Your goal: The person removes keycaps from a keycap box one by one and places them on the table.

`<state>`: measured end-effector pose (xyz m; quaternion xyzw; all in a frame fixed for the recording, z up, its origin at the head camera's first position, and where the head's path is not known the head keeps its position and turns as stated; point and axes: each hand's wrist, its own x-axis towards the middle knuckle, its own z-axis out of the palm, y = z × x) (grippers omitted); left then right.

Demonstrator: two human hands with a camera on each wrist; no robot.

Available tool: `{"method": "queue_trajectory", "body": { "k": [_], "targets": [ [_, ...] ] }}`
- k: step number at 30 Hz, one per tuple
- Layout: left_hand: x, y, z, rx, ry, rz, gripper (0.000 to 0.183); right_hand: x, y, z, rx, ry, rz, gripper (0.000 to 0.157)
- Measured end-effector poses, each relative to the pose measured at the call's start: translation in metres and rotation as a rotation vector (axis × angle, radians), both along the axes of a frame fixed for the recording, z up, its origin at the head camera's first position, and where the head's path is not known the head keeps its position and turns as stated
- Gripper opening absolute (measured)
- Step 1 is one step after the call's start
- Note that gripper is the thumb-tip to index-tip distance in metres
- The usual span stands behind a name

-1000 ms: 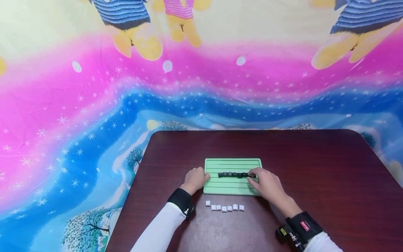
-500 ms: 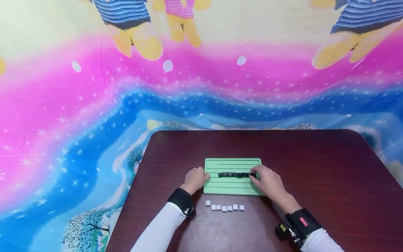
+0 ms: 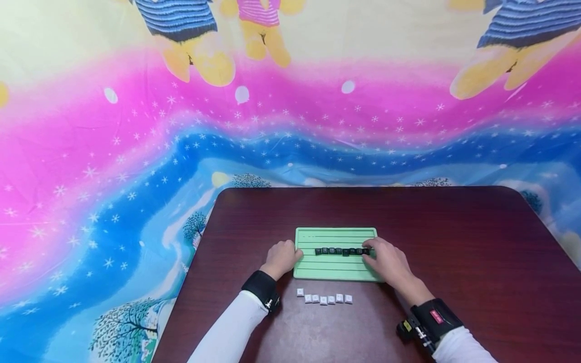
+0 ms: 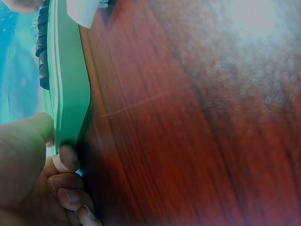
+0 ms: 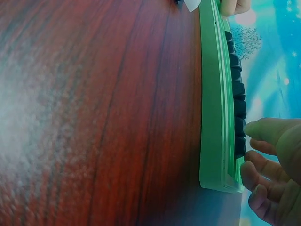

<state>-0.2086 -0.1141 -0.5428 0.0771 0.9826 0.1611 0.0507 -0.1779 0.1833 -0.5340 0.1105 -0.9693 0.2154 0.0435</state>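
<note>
A light green board with raised ridges and a rim lies on the table. My left hand grips its left edge, and in the left wrist view the thumb sits above the board's corner with fingers curled below. A row of black keycaps stands along the board's middle; one sits slightly nearer me than the others. At the row's right end my right hand has thumb and fingertip on either side of the last black keycap. In the right wrist view the thumb meets the row's side.
Several white keycaps lie in a loose line on the dark red-brown table, just in front of the board. The leftmost sits a little farther back. Behind the table hangs a printed cloth.
My right hand has shifted slightly right along the row, so more black keycaps at its right end show. The left hand, board and white keycaps have stayed put.
</note>
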Motion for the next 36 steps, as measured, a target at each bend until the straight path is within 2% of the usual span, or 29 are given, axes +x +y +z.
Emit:
{"method": "queue_trajectory", "body": {
  "k": [20, 36],
  "targets": [
    [-0.0023, -0.0017, -0.0050, 0.006, -0.010, -0.008, 0.042, -0.0069, 0.0011, -0.0067, 0.034, -0.014, -0.020, 0.023],
    [-0.0010, -0.0008, -0.0010, 0.008, -0.008, -0.006, 0.042, -0.0066, 0.0005, -0.0048, 0.025, -0.026, -0.006, 0.021]
  ]
}}
